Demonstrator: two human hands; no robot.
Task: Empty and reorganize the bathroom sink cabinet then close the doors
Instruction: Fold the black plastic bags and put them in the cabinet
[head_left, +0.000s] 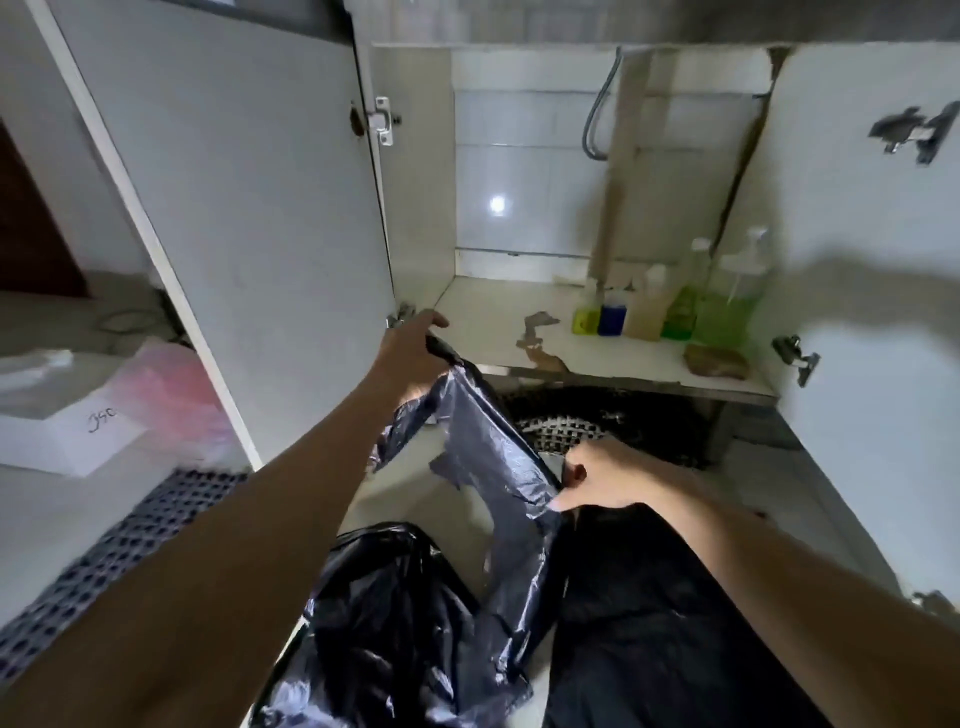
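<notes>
Two hands stretch a black bag before the open cabinet

Both hands hold one black plastic bag (488, 467) in front of the sink cabinet (415, 208). The left hand (410, 345) grips its upper end near the cabinet floor's front edge; the right hand (597, 480) pinches its lower side. Five bottles (670, 306) stand grouped at the right inside, a brown lump (717, 361) just before them. Both doors (234, 208) stand open. Another black bag (395, 623) lies below.

Both hands (415, 347) (597, 480) grip black bag (498, 467) before open cabinet (519, 322).
</notes>
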